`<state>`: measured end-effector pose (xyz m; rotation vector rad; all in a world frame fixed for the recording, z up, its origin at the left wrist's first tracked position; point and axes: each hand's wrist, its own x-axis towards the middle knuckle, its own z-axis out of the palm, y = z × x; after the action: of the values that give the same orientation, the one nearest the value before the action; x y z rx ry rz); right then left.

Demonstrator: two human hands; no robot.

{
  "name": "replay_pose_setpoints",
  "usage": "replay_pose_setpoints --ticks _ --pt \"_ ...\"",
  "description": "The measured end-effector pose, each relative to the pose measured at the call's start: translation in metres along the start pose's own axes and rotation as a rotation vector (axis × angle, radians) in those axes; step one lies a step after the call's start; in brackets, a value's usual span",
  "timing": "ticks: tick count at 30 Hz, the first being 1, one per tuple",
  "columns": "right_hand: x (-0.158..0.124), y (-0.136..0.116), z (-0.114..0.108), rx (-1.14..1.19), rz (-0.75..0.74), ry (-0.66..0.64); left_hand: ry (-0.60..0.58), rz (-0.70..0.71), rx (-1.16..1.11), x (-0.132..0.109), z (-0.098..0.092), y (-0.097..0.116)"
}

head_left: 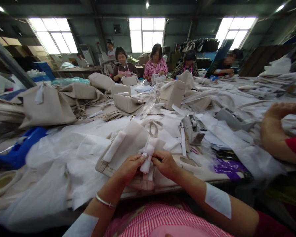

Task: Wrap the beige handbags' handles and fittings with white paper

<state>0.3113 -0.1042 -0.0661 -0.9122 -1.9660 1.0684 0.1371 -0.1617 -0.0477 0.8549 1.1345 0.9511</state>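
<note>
A pale beige handbag (108,168) lies tilted at the table's front edge, partly covered by white wrapping sheet (135,131). A rolled white foam strip (113,146) lies along its left side. Over the bag's right part, my left hand (130,168) pinches the left edge of a narrow white foam wrap (146,161) between thumb and fingers. From the other side, my right hand (165,163) grips the same wrap with curled fingers. What is inside the wrap is hidden. A beige looped strap (153,129) rests just beyond.
More beige bags (48,103) are piled at the left and centre. A blue bin (27,148) and a tape roll (2,184) lie left. Scraps and a grey holder (193,128) are to the right. A co-worker's arm (276,131) reaches in at right; several people sit opposite.
</note>
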Motion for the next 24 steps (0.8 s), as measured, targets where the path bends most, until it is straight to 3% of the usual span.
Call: replay_pose_setpoints --ticks 3,7,10,12,14,15,18,19,21,24 --pt "-0.002 -0.002 0.008 0.143 0.182 0.043 0.050 0.079 0.169 0.001 0.005 -0.001" --pt "-0.006 -0.011 0.008 0.483 0.413 0.009 0.205 0.262 0.534 -0.005 0.017 -0.001" --pt "-0.006 -0.021 0.008 0.494 0.467 0.039 0.312 0.409 0.802 -0.015 0.028 0.003" --pt "-0.006 -0.024 0.011 0.474 0.465 0.068 0.292 0.444 0.928 -0.024 0.027 0.012" --pt "-0.005 -0.023 0.012 0.501 0.476 0.073 0.279 0.454 1.034 -0.033 0.014 0.025" --pt "-0.003 -0.021 0.012 0.529 0.481 0.056 0.339 0.477 1.089 -0.036 0.002 0.034" --pt "0.006 -0.014 0.004 0.634 0.510 -0.026 0.765 0.585 1.244 -0.041 -0.042 0.056" --pt "0.011 -0.013 0.001 0.661 0.525 -0.046 0.846 0.564 1.273 -0.041 -0.056 0.061" --pt "0.021 -0.013 -0.008 0.676 0.549 -0.048 0.801 0.406 1.244 -0.042 -0.075 0.065" --pt "0.033 -0.016 -0.023 0.616 0.519 0.008 0.570 0.249 1.121 -0.048 -0.079 0.060"
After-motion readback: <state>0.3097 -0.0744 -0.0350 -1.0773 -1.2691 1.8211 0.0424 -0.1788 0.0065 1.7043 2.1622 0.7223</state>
